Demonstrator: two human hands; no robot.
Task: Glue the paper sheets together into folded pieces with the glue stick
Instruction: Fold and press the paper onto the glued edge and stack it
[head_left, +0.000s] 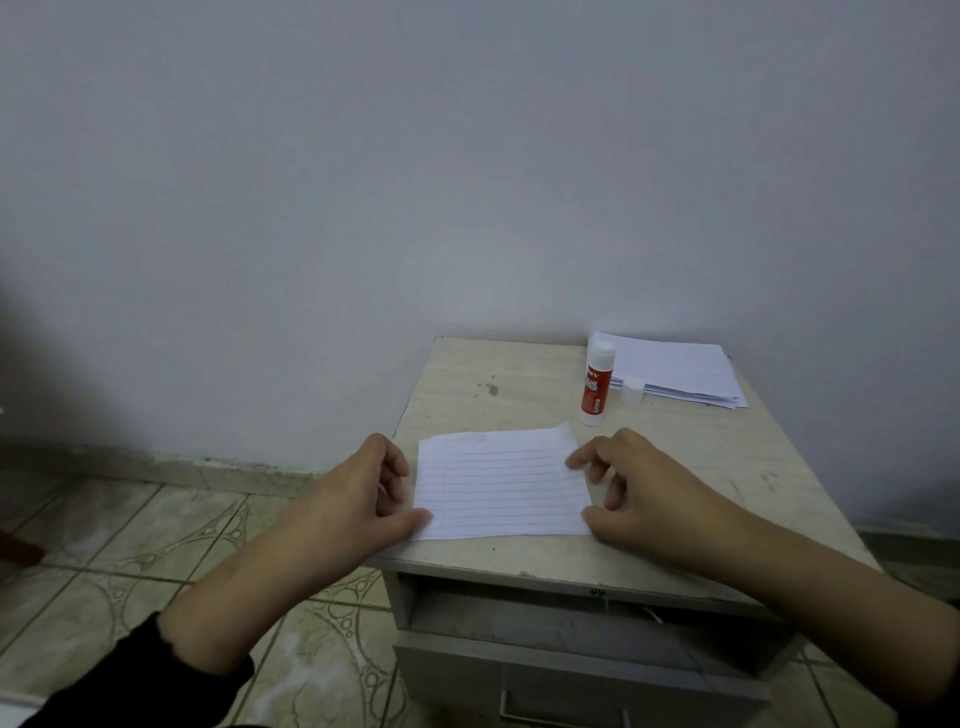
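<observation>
The lined sheet (501, 486), flat on the cabinet top (717, 457), is pinned by left hand (371, 486) and right hand (621, 486) with loosely curled fingers, apparently pressed after folding; the uncapped glue stick (597, 384) beyond is likely needed next.

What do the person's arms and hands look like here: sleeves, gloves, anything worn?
Both hands, left hand and right hand, are bare: no gloves, and no rings or watch visible. The forearms are uncovered. A dark sleeve is pushed up the left arm; the right sleeve is barely in view.
</observation>
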